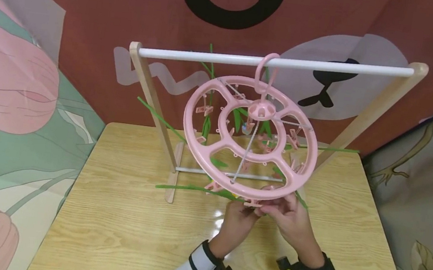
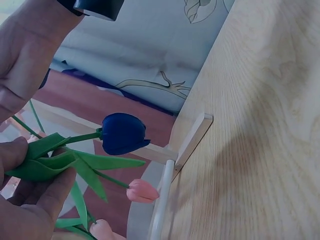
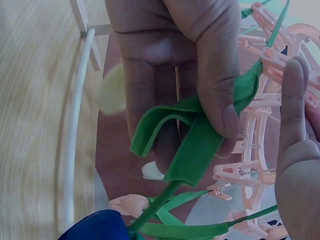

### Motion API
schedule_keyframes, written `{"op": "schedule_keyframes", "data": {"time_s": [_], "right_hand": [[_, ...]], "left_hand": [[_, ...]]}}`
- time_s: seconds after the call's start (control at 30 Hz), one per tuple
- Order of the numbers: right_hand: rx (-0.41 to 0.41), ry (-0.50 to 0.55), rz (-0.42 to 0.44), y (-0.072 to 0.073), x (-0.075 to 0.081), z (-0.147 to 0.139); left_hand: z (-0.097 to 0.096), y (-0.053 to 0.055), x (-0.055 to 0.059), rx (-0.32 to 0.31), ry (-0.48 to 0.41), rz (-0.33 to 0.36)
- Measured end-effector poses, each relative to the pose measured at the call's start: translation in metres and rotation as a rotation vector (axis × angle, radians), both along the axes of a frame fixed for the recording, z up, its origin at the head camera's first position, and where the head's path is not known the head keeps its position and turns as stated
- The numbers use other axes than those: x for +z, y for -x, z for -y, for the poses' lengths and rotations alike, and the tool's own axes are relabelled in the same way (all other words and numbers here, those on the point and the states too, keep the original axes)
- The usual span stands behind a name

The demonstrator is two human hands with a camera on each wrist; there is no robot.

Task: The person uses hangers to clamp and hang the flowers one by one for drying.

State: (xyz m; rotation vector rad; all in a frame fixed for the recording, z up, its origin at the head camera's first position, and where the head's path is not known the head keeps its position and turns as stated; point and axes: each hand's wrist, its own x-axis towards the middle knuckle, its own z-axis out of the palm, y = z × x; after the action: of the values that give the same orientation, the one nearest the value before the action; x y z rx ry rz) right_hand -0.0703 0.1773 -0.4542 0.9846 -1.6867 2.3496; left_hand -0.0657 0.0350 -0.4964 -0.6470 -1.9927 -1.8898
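A blue artificial tulip (image 2: 124, 134) with green leaves (image 3: 195, 145) hangs head down at the near rim of a round pink clip hanger (image 1: 195, 146). My left hand (image 1: 239, 221) pinches the leaves and stem between thumb and fingers, below the rim. On a pink clothespin (image 3: 275, 62) at the top of those leaves, my right hand (image 1: 293, 221) has its thumb and finger, seen at the right edge of the right wrist view. In the head view the blue flower is hidden behind the hands and hanger.
The hanger hooks over the white bar (image 1: 193, 55) of a wooden rack (image 1: 373, 111) on a wood-grain table (image 1: 116, 226). Other tulips, including a pink one (image 2: 142, 191), hang from its clips. A patterned cloth (image 1: 133, 16) stands behind.
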Motion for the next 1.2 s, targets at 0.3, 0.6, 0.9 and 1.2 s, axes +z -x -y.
{"op": "schedule_keyframes", "data": {"time_s": [0.3, 0.6, 0.9, 1.2], "right_hand": [[0.02, -0.006, 0.053, -0.001, -0.001, -0.001], [-0.094, -0.138, 0.075, -0.003, -0.001, -0.003], [-0.216, -0.327, 0.013, -0.008, -0.008, -0.014], [-0.306, -0.389, -0.054, -0.008, -0.019, -0.032]], "left_hand": [[0.0, 0.001, 0.002, 0.003, 0.007, -0.016], [0.001, 0.0, 0.003, -0.001, 0.03, 0.05], [0.01, 0.002, -0.023, 0.027, 0.192, 0.075], [0.037, -0.002, -0.014, 0.053, 0.284, -0.029]]}}
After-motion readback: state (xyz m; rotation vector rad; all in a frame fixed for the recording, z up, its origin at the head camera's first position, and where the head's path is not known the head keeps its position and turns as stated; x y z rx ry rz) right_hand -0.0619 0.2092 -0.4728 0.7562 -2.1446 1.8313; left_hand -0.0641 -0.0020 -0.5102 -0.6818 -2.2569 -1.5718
